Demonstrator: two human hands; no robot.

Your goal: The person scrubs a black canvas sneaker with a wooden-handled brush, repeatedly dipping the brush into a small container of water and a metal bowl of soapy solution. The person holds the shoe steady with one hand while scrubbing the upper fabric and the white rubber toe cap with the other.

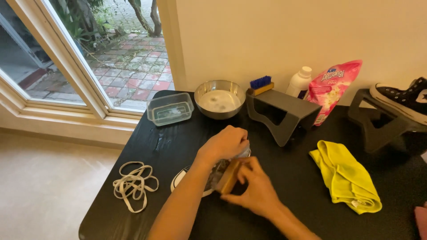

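Note:
My left hand (224, 143) presses down on a black sneaker (180, 178) with a white toe cap that lies on the black table (147, 146), and covers most of it. My right hand (255, 189) grips a wooden-backed brush (227, 177) and holds it against the shoe's side, just under my left hand. The brush's bristles are hidden.
White shoelaces (132, 184) lie at the left. A clear plastic tub (170, 108), a steel bowl (219, 98) of soapy water, a blue-bristled brush (260, 84), a grey shoe stand (284, 111), a white bottle (299, 82) and a pink pouch (333, 89) stand behind. A yellow cloth (347, 175) and a second sneaker (402, 101) are right.

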